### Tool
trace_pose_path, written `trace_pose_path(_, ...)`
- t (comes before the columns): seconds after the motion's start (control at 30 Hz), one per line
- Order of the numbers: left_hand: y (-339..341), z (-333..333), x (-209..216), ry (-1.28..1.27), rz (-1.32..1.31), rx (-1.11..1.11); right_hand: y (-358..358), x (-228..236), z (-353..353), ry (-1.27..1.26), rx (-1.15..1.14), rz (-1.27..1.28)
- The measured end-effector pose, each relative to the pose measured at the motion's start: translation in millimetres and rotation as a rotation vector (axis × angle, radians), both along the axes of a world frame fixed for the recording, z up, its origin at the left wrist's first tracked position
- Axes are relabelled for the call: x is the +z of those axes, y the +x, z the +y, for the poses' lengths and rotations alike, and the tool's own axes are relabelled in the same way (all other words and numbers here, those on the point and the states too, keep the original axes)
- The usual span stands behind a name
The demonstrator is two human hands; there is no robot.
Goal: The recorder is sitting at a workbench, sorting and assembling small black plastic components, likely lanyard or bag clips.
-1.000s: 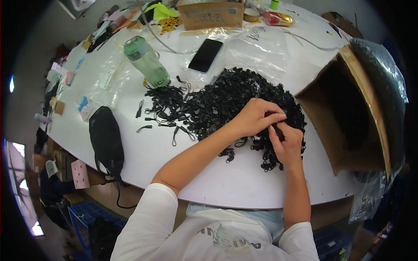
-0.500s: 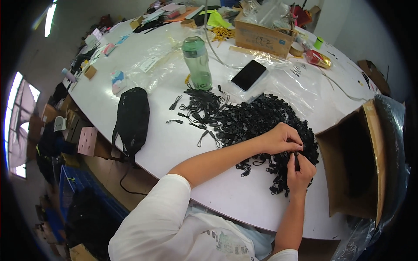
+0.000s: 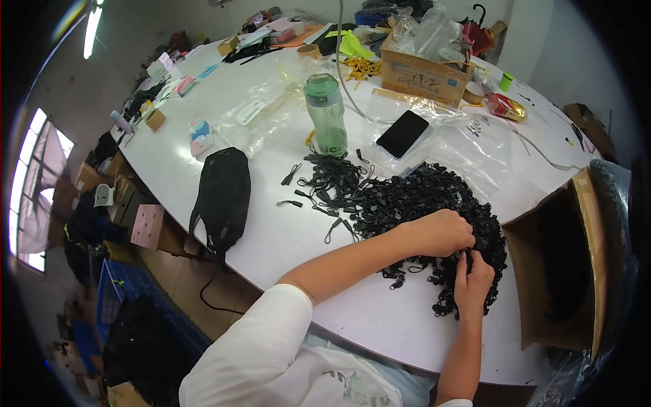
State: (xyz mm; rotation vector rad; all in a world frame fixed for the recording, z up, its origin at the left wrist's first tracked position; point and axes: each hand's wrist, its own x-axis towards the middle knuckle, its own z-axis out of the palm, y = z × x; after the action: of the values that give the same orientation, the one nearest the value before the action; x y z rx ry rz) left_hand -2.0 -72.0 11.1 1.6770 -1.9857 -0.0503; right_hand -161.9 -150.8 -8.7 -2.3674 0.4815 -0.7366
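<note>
We have our left hand [image 3: 444, 233] and right hand [image 3: 476, 275] together, fingers bent, over the heap of black zipper sliders [image 3: 434, 193] on the white table [image 3: 386, 322], though we cannot tell what they grasp.

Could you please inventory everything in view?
Table: one, white, centre
Small pieces: uncountable, black, heaped mid-table
Looped cords: many, black, left of heap
Bottle: one, green, behind cords
Phone: one, black, behind heap
Plastic: uncounted, clear, around phone
Pouch: one, black, table's left
Open carton: one, brown, right
Far carton: one, brown, far side
Container: one, red-gold, far right
Crate: one, blue, lower left
Other clutter: uncounted, mixed, table's far edge
Shirt: one, white, bottom
Left hand: one, bare, over heap
Right hand: one, bare, over heap
</note>
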Motion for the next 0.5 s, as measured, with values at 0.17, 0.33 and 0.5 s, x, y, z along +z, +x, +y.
trace_pose_path(0.17,-5,-4,-2,0.005,0.001,0.016,1,1,-6,-0.078,-0.005,0.025)
trace_pose_path(0.33,-8,-2,-3,-0.033,0.135,-0.019,4,-2,-10,-0.060,-0.007,0.032)
trace_pose_path(0.5,-12,-11,-5,-0.154,0.243,-0.008,1,5,-10,-0.062,-0.062,0.004)
